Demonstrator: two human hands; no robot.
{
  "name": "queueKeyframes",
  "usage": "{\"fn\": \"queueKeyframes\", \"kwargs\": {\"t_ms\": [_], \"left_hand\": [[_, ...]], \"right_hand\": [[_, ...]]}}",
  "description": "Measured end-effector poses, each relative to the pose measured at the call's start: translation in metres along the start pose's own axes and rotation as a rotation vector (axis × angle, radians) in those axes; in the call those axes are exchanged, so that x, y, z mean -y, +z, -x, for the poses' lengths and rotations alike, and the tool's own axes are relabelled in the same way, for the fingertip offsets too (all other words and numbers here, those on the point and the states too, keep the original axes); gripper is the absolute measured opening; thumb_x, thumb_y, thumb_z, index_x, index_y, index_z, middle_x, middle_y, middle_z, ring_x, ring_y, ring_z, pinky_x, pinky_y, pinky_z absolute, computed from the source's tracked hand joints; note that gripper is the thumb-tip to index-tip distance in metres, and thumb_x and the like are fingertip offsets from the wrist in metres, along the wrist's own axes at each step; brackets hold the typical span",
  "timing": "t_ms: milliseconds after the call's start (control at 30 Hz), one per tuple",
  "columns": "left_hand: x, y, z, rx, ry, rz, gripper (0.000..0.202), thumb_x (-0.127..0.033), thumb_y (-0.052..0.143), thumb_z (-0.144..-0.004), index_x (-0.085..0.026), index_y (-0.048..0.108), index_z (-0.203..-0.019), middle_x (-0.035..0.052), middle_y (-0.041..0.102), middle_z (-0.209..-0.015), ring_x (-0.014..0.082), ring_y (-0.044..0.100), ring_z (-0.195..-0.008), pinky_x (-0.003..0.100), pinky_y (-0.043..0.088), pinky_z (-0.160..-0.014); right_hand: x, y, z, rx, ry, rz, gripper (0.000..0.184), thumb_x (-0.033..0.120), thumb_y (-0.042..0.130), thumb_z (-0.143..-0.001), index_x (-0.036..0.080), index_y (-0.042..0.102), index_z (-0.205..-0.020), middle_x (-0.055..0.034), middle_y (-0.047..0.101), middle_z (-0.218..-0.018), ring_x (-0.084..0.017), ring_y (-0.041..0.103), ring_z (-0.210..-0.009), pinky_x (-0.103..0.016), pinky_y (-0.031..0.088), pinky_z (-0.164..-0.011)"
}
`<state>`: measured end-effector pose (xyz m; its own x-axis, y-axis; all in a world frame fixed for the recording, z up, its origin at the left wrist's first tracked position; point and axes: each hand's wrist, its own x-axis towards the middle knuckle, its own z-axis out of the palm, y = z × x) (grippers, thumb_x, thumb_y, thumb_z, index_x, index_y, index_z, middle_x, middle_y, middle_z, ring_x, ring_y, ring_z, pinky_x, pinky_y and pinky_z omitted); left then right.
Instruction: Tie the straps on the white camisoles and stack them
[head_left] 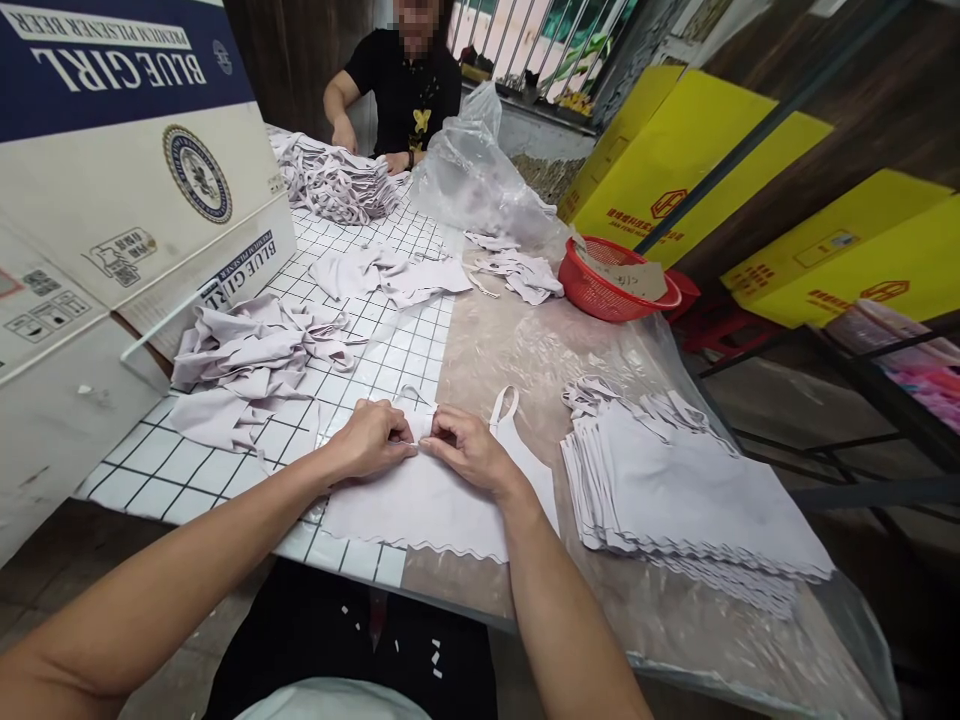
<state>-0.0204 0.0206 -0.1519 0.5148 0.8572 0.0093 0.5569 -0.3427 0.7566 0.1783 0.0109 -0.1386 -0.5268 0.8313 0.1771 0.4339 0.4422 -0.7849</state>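
Note:
A pale lilac-white camisole (435, 505) with thin straps lies flat in front of me, its wavy hem toward me. My left hand (370, 438) is closed, thumb and fingers pinching the neckline near its middle. Close beside it, my right hand (474, 448) pinches the same top edge, fingers bent. One strap loop stands up past my right hand. To the right rests a neat stack of camisoles (675, 470), straps at the far end. A loose heap of the same garments (247, 350) sits left of my hands.
A large beer carton (135, 170) stands at the left. More camisoles (390, 275) lie farther back. A red basket (607, 290) holds cardboard near a clear plastic bag (487, 180). Across the table (180, 480), a person in black (409, 90) is beside a big garment pile (337, 180).

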Motion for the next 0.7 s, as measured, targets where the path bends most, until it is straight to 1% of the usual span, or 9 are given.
{"fn": "queueKeyframes", "kwargs": {"t_ms": [100,233,333,467,600,700], "left_hand": [[0.000,0.000,0.000,0.009,0.008,-0.019,0.012,-0.026,0.066,-0.076,-0.020,0.069,-0.066,0.0028,0.069,-0.067,0.0222,0.059,-0.077,0.043,0.037,-0.089],[0.001,0.000,-0.001,0.020,0.015,-0.070,0.015,-0.028,0.063,-0.077,-0.020,0.066,-0.065,0.0022,0.065,-0.062,0.0228,0.058,-0.077,0.043,0.036,-0.089],[0.000,0.000,0.000,0.024,0.010,-0.101,0.019,-0.029,0.060,-0.078,-0.020,0.060,-0.061,0.0021,0.060,-0.060,0.0233,0.057,-0.076,0.042,0.036,-0.086],[-0.001,-0.001,0.000,0.013,0.030,-0.123,0.024,-0.028,0.056,-0.077,-0.020,0.049,-0.055,0.0017,0.055,-0.057,0.0222,0.055,-0.072,0.038,0.036,-0.079],[-0.002,-0.003,0.000,0.008,0.032,-0.082,0.028,-0.031,0.055,-0.076,-0.021,0.043,-0.053,-0.0004,0.050,-0.052,0.0184,0.050,-0.063,0.034,0.035,-0.071],[-0.002,-0.005,0.001,0.008,0.015,-0.002,0.028,-0.035,0.056,-0.075,-0.021,0.043,-0.054,-0.0017,0.049,-0.053,0.0165,0.048,-0.060,0.032,0.036,-0.067]], "right_hand": [[-0.001,0.004,0.000,-0.025,-0.013,0.006,0.028,0.026,0.061,-0.087,0.021,0.044,-0.065,0.0012,0.046,-0.069,-0.015,0.045,-0.070,-0.030,0.036,-0.068],[-0.001,0.010,-0.001,-0.046,-0.021,-0.011,0.026,0.028,0.060,-0.088,0.021,0.045,-0.067,0.0008,0.047,-0.069,-0.016,0.045,-0.071,-0.030,0.036,-0.068],[0.000,0.015,-0.003,-0.078,-0.014,-0.027,0.028,0.031,0.060,-0.088,0.022,0.045,-0.067,0.0007,0.046,-0.069,-0.016,0.045,-0.070,-0.031,0.036,-0.067],[0.000,0.022,-0.005,-0.133,0.020,-0.055,0.032,0.038,0.061,-0.088,0.022,0.045,-0.065,0.0006,0.046,-0.068,-0.016,0.045,-0.068,-0.030,0.036,-0.065],[-0.001,0.025,-0.007,-0.177,0.029,-0.073,0.034,0.041,0.063,-0.086,0.022,0.046,-0.064,0.0007,0.048,-0.068,-0.015,0.045,-0.066,-0.030,0.037,-0.065],[0.000,0.024,-0.007,-0.209,0.035,-0.055,0.033,0.041,0.062,-0.086,0.022,0.047,-0.064,0.0003,0.049,-0.068,-0.016,0.047,-0.068,-0.031,0.038,-0.067]]}}
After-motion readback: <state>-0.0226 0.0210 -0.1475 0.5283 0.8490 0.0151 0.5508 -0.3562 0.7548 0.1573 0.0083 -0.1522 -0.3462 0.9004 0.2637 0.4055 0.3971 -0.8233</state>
